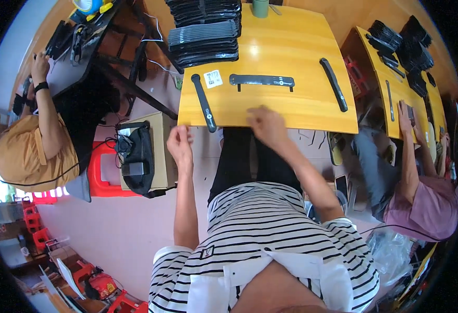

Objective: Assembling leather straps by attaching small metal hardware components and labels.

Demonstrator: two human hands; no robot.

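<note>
"black strips [255, 80] lie in the upper middle of the frame, on the yellow table [297, 31]. how do the person's hands stand to them?"

"the left hand [181, 146] is by the table's near left corner, left of the lower end of the left strip [203, 103]. its fingers are bunched, a narrow grip, and whether anything sits between them cannot be told. the right hand [268, 125] is blurred over the near edge, below the middle strip; its fingers look curled, but this view does not tell whether it holds something."

"what makes for good handling here?"

"as a judgement, a strip this flat is probably best lifted by one end, between thumb and fingertip, rather than scraped up from its middle. the left strip's lower end reaches the near edge of the table, so it should be easy to pinch there. the middle strip likely calls for one hand to steady it while the other works, so that it does not skew."

"and the count?"

"three loose strips: left, middle and the right strip [333, 85]. two short dark tabs [239, 88] show below the middle one. one white label [213, 79], one green cup [260, 8] at the top. the black piles [203, 39] at upper centre are at least two, their layers too tightly packed to count."
</note>
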